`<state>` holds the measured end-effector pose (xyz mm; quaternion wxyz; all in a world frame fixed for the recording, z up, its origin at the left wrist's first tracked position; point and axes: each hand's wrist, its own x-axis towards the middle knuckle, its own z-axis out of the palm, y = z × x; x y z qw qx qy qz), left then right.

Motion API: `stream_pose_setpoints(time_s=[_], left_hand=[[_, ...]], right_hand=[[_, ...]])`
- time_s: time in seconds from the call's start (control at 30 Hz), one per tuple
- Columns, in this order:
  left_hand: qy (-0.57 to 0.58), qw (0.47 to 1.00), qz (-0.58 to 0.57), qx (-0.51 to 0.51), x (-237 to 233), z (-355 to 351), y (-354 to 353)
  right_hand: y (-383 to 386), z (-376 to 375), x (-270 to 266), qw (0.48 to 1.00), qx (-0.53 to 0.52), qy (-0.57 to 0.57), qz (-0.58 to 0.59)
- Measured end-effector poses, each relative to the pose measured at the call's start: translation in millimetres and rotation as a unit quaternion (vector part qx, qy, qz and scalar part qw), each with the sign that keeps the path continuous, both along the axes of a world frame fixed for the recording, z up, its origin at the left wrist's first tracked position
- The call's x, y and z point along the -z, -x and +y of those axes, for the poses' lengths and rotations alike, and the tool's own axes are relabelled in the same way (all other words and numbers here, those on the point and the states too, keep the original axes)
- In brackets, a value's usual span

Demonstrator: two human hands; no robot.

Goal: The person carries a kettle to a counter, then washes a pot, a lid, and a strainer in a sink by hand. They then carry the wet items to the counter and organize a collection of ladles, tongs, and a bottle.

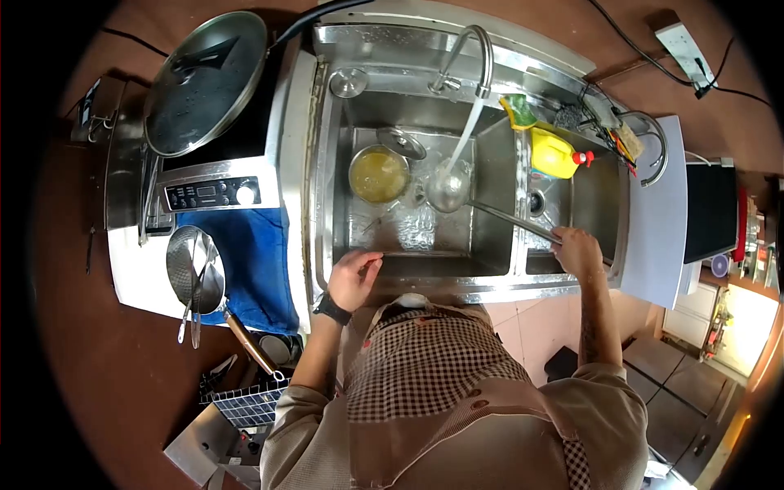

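Observation:
My right hand (578, 251) is closed around the long handle of a metal ladle (508, 216), over the divider between the two basins. The ladle's round bowl (447, 189) is in the larger sink basin (496, 188), under the stream running from the faucet (487, 61). My left hand (353, 278), a dark watch on its wrist, is at the front rim of the sink, holding nothing, its fingers loosely bent and slightly apart. A pot with yellowish liquid (379, 175) stands in the same basin, a round metal lid (402, 144) beside it.
Right of the divider are a yellow bottle with a red cap (554, 153) and a green-yellow sponge (518, 112). To the left are a covered pan (204, 86) on the cooktop, a blue cloth (253, 269) and a saucepan (196, 269) with utensils in it.

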<state>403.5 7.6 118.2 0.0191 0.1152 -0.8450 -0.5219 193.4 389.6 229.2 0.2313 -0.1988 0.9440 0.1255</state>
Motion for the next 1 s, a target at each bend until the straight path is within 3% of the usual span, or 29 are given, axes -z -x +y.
stream_pose_setpoints(time_s=[0.13, 0.23, 0.3, 0.33, 0.37, 0.4, 0.47, 0.5, 0.53, 0.6, 0.67, 0.7, 0.73, 0.83, 0.87, 0.9, 0.93, 0.97, 1.0], left_hand=[[-0.02, 1.0, -0.004, 0.02, 11.0, 20.6, 6.7], [-0.022, 0.999, -0.004, 0.027, 11.8, 32.5, 8.1], [-0.03, 0.999, -0.021, 0.017, 15.4, 38.0, 11.6], [-0.041, 0.998, -0.045, 0.01, 18.8, 40.8, 14.5], [-0.053, 0.996, -0.069, 0.004, 23.8, 44.3, 17.7], [-0.107, 0.991, -0.084, -0.013, 30.3, 49.2, 24.5], [-0.144, 0.983, -0.112, -0.01, 39.5, 56.0, 43.5], [-0.197, 0.978, -0.062, -0.018, 65.4, 62.1, 51.6], [-0.219, 0.974, -0.058, -0.021, 60.1, 66.8, 65.4], [-0.192, 0.974, -0.119, -0.012, 51.6, 72.2, 98.2], [-0.183, 0.978, -0.094, -0.021, 75.9, 83.9, 131.6], [-0.357, 0.918, -0.15, -0.084, 57.8, 91.7, 151.6], [-0.517, 0.82, -0.197, -0.145, 38.8, 100.3, 171.6], [-0.699, 0.691, -0.146, -0.113, 63.8, 121.7, 219.8], [-0.707, 0.67, -0.151, -0.171, 68.1, 127.5, 234.6], [-0.704, 0.669, -0.156, -0.178, 90.8, 123.6, 250.3], [-0.701, 0.67, -0.164, -0.183, 109.6, 119.6, 263.3], [-0.68, 0.675, -0.157, -0.238, 106.1, 116.9, 270.4], [-0.701, 0.635, -0.145, -0.29, 105.6, 109.8, 274.9]], right_hand=[[-10.0, 13.2, 41.1, 0.994, -0.008, 0.113, 0.001], [-17.0, 15.2, 44.1, 0.981, 0.068, 0.171, -0.054], [-19.6, 25.0, 48.2, 0.934, 0.171, 0.236, -0.208], [-23.7, 28.1, 51.2, 0.898, 0.234, 0.245, -0.279], [-31.1, 17.0, 44.1, 0.791, 0.382, 0.307, -0.366], [-35.4, 8.3, 49.4, 0.757, 0.384, 0.354, -0.392], [-33.7, -19.6, 58.9, 0.632, 0.45, 0.42, -0.471], [-28.3, -34.9, 66.5, 0.6, 0.447, 0.459, -0.479], [-21.9, -49.7, 73.2, 0.566, 0.443, 0.496, -0.487], [1.0, -83.7, 53.0, 0.523, 0.431, 0.538, -0.502], [22.0, -101.9, 63.3, 0.506, 0.436, 0.538, -0.514], [28.5, -108.5, 62.1, 0.514, 0.431, 0.541, -0.508], [33.9, -115.1, 58.0, 0.509, 0.434, 0.551, -0.499], [33.3, -118.6, 56.2, 0.496, 0.422, 0.571, -0.501], [27.7, -115.9, 54.7, 0.494, 0.433, 0.57, -0.494], [18.5, -114.4, 44.7, 0.535, 0.407, 0.566, -0.477], [7.7, -106.6, 41.6, 0.541, 0.409, 0.54, -0.499], [-9.1, -103.0, 25.9, 0.606, 0.416, 0.502, -0.456], [-22.7, -86.1, 32.6, 0.621, 0.383, 0.5, -0.466]])
